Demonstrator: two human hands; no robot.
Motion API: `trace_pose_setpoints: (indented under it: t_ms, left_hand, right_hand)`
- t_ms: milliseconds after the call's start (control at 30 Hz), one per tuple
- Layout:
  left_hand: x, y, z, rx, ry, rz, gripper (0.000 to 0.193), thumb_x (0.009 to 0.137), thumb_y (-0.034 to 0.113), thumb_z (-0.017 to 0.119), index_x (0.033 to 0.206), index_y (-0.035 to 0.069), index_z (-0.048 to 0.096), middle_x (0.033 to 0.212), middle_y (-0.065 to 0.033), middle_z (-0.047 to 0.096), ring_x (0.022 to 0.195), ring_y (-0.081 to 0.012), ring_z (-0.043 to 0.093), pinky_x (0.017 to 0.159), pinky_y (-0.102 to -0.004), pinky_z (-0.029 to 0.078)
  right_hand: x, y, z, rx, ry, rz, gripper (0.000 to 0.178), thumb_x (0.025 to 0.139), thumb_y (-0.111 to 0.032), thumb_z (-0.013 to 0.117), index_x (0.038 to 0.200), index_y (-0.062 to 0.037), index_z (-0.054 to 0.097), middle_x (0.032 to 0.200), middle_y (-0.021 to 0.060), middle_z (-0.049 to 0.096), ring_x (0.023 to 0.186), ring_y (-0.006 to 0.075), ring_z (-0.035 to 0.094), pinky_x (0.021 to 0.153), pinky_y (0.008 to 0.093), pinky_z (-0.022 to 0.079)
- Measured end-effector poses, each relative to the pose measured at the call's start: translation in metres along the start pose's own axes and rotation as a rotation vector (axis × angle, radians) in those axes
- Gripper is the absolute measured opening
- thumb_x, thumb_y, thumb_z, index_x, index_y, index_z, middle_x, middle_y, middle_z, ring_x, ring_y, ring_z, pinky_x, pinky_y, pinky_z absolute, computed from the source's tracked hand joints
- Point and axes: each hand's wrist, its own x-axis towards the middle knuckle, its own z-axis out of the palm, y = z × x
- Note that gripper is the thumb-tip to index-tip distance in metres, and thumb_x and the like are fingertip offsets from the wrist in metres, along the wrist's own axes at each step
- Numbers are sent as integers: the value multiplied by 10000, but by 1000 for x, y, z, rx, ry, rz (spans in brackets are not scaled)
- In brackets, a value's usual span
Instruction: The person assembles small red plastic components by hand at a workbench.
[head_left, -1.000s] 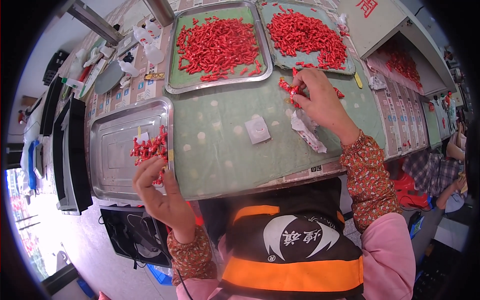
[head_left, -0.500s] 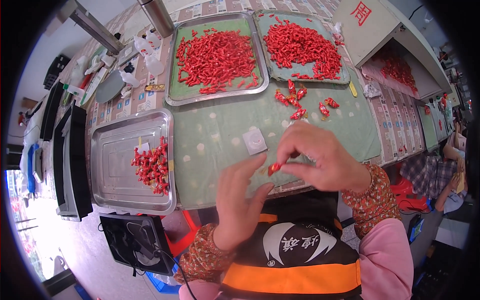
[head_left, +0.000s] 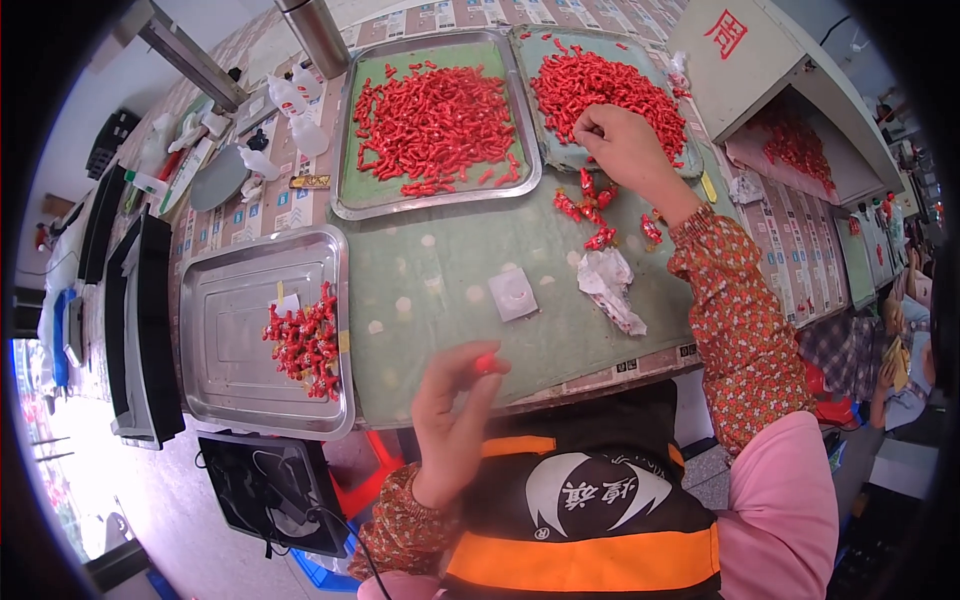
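My left hand (head_left: 450, 420), near the front table edge, is closed on a small red piece (head_left: 487, 363) between thumb and fingertips. My right hand (head_left: 628, 148) reaches over the front of the right tray (head_left: 560, 152), its fingers pinched together beside the heap of small red pieces (head_left: 600, 85). Whether anything is between those fingertips is hidden. Just in front of that tray lie several red-and-gold figures (head_left: 588, 200). A small white square pad (head_left: 513, 294) with a round mark rests on the green mat, and a crumpled white tissue (head_left: 608, 288) lies to its right.
A metal tray (head_left: 535, 160) holds another red heap at the back centre. At left, a metal tray (head_left: 220, 330) carries a cluster of red-and-gold figures (head_left: 305, 345). White bottles (head_left: 308, 134) and a steel flask (head_left: 315, 38) stand back left. An open-fronted cabinet (head_left: 760, 60) stands right.
My right hand has moved away from my left hand, up to the right tray, uncovering the tissue. My left hand, open before, has closed on a red piece and shifted slightly left.
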Motion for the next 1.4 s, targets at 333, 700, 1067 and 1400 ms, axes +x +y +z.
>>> trace_pose_setpoints:
  t_ms: [333, 700, 1067, 1400]
  left_hand:
    - [2, -3, -8, -67, 51, -77, 265, 982, 180, 602, 1199, 31, 572, 985, -47, 666, 859, -69, 585, 749, -200, 461]
    - [1, -11, -13, -99, 50, -111, 255, 983, 174, 595, 1196, 34, 579, 989, -46, 666, 868, -71, 590, 740, -201, 465]
    - [3, 0, -8, -247, -2, -198, 234, 959, 34, 574, 1192, 11, 572, 1051, -48, 626, 994, -112, 599, 878, -260, 456]
    - [0, -2, -7, -278, -3, -241, 239, 962, 75, 592, 1194, 28, 559, 1050, -41, 639, 973, -88, 602, 770, -215, 458]
  right_hand:
    - [19, 3, 35, -330, 44, -90, 106, 801, -117, 653, 837, -18, 637, 840, 146, 646, 846, 335, 629, 745, 461, 479]
    - [7, -5, 0, 300, -201, 64, 84, 851, -60, 630, 895, -17, 573, 834, 44, 612, 754, 149, 613, 659, 307, 489]
    - [-93, -81, -22, 1146, -555, 218, 130, 843, 6, 675, 940, -38, 600, 852, -5, 605, 750, 56, 588, 659, 226, 501]
    - [-127, -105, -7, 698, -297, 32, 124, 835, 52, 641, 930, -17, 602, 830, 21, 601, 714, 99, 573, 647, 253, 472]
